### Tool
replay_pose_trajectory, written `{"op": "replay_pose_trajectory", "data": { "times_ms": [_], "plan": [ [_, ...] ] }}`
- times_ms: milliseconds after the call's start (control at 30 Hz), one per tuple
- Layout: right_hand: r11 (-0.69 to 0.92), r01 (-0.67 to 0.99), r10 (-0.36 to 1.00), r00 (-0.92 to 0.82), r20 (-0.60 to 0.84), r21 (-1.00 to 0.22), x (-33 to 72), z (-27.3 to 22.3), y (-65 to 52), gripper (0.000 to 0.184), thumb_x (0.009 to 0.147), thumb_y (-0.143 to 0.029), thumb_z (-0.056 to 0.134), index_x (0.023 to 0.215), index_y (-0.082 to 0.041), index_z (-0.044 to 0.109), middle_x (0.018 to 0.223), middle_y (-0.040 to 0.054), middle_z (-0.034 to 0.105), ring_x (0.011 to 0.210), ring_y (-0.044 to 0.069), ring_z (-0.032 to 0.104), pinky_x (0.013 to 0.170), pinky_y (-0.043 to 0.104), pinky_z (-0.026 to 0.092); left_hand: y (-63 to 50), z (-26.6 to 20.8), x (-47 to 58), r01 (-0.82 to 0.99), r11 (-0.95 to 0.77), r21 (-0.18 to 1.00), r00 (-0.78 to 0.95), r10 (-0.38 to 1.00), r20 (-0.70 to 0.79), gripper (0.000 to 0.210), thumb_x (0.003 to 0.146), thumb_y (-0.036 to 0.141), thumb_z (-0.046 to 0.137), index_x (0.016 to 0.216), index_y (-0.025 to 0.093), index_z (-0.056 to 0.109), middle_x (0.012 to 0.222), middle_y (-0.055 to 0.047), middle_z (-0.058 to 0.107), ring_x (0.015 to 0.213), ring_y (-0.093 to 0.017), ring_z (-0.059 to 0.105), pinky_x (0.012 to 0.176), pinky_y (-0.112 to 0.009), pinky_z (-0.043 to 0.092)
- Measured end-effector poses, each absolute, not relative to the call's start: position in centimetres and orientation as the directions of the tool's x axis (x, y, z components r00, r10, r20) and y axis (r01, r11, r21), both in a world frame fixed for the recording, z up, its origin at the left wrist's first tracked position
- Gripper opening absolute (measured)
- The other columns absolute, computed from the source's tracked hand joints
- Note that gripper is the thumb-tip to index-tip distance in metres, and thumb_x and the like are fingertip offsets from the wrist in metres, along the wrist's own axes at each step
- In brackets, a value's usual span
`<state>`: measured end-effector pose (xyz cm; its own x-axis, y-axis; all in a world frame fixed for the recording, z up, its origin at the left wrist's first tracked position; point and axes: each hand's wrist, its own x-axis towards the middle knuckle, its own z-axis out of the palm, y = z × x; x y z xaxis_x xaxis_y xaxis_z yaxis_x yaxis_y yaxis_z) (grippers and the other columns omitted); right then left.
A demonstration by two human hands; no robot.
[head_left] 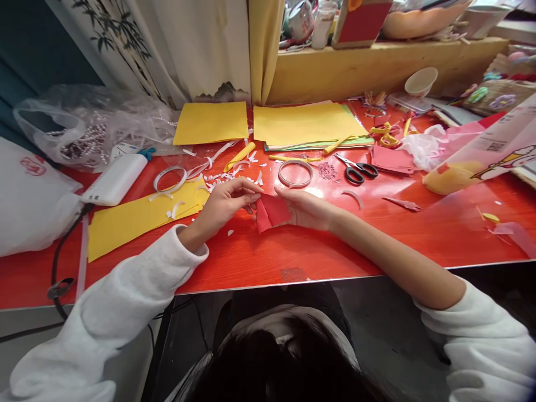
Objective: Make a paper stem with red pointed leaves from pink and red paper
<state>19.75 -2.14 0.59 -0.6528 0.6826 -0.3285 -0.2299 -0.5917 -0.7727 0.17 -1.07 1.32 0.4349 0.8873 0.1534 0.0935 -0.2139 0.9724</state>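
A small piece of red paper (pixel 274 212) is held between both hands over the front middle of the red table (pixel 251 262). It has a crease or fold near its left side. My left hand (pixel 228 206) pinches its upper left edge with thumb and fingertips. From the right, my right hand (pixel 310 208) grips the paper, its thumb along the top edge and its other fingers partly hidden behind. Just beyond the hands lies a roll of tape (pixel 295 173). Black-handled scissors (pixel 355 169) rest to the right of that roll.
Yellow paper sheets (pixel 211 124) and a stack of coloured paper (pixel 305 124) lie at the back. White paper scraps (pixel 259 177) are scattered behind my left hand. On the left are another tape roll (pixel 170 180), yellow strips (pixel 138 220) and a white power bank (pixel 117 177). Red paper squares (pixel 391 159) lie right.
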Motion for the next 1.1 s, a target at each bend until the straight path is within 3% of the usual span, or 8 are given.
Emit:
{"op": "replay_pose_trajectory", "data": {
  "times_ms": [200, 500, 600, 700, 800, 933, 1100],
  "plan": [
    [-0.558, -0.234, 0.659, -0.708, -0.254, -0.796, 19.79, 0.18, -2.18, 0.030, 0.092, -0.034, 0.046, 0.101, -0.013, 0.066, 0.099, 0.0084, 0.070, 0.085, 0.014, 0.066, 0.084, 0.028, 0.051, -1.12, 1.45, 0.16, 0.101, -0.243, 0.965, 0.467, 0.868, 0.169, 0.012, 0.080, 0.024, 0.063, 0.089, 0.016, 0.063, 0.080, 0.000, 0.064, 0.065, -0.007, 0.059, 0.060, -0.018, 0.049],
    [-0.414, -0.126, 0.723, -0.647, -0.241, -0.902, 19.30, 0.29, -2.54, 0.023, 0.087, -0.032, 0.056, 0.090, -0.013, 0.069, 0.085, 0.0064, 0.068, 0.080, 0.011, 0.063, 0.073, 0.020, 0.050, -1.00, 0.96, 0.08, 0.165, -0.187, 0.968, 0.472, 0.877, 0.089, 0.023, 0.079, 0.029, 0.062, 0.098, 0.015, 0.063, 0.077, -0.001, 0.062, 0.063, -0.008, 0.057, 0.062, -0.020, 0.049],
    [-0.347, -0.067, 0.768, -0.593, -0.242, -0.935, 19.05, 0.33, -2.64, 0.024, 0.085, -0.035, 0.058, 0.083, -0.014, 0.069, 0.069, 0.0018, 0.060, 0.066, 0.008, 0.055, 0.059, 0.018, 0.044, -0.98, 0.88, 0.07, 0.184, -0.167, 0.969, 0.461, 0.885, 0.065, 0.025, 0.078, 0.029, 0.063, 0.099, 0.015, 0.063, 0.075, -0.001, 0.062, 0.061, -0.008, 0.057, 0.062, -0.020, 0.049],
    [-0.239, 0.028, 0.810, -0.546, -0.215, -0.971, 19.02, 0.11, -2.65, 0.031, 0.082, -0.044, 0.059, 0.082, -0.014, 0.068, 0.055, -0.0037, 0.042, 0.049, 0.006, 0.034, 0.043, 0.020, 0.026, -1.12, 1.19, 0.20, 0.192, -0.136, 0.972, 0.448, 0.893, 0.037, 0.025, 0.079, 0.031, 0.062, 0.098, 0.015, 0.064, 0.074, -0.001, 0.062, 0.063, -0.009, 0.058, 0.062, -0.021, 0.050],
    [-0.153, 0.095, 0.813, -0.554, -0.180, -0.984, 19.07, -0.04, -2.70, 0.038, 0.082, -0.050, 0.056, 0.085, -0.013, 0.067, 0.053, -0.0063, 0.033, 0.046, 0.005, 0.022, 0.043, 0.023, 0.015, -1.28, 1.52, 0.33, 0.201, -0.125, 0.972, 0.457, 0.889, 0.020, 0.024, 0.080, 0.035, 0.061, 0.090, 0.014, 0.065, 0.071, -0.001, 0.060, 0.064, -0.010, 0.058, 0.061, -0.021, 0.050],
    [-0.075, 0.154, 0.819, -0.554, -0.149, -0.985, 19.02, 0.14, -2.87, 0.039, 0.080, -0.050, 0.057, 0.084, -0.012, 0.065, 0.052, -0.0083, 0.029, 0.046, 0.004, 0.020, 0.046, 0.024, 0.015, -1.30, 1.41, 0.34, 0.230, -0.154, 0.961, 0.461, 0.887, 0.032, 0.024, 0.080, 0.037, 0.061, 0.080, 0.013, 0.064, 0.073, -0.001, 0.061, 0.063, -0.009, 0.057, 0.062, -0.020, 0.049],
    [-0.044, 0.192, 0.834, -0.533, -0.141, -0.981, 18.86, 0.30, -2.95, 0.040, 0.079, -0.050, 0.057, 0.082, -0.011, 0.065, 0.053, -0.0081, 0.030, 0.048, 0.004, 0.021, 0.049, 0.024, 0.016, -1.09, 1.02, 0.31, 0.222, -0.126, 0.967, 0.443, 0.896, 0.015, 0.024, 0.078, 0.036, 0.063, 0.085, 0.013, 0.064, 0.074, -0.002, 0.063, 0.063, -0.009, 0.058, 0.061, -0.020, 0.050]
  ]
}}
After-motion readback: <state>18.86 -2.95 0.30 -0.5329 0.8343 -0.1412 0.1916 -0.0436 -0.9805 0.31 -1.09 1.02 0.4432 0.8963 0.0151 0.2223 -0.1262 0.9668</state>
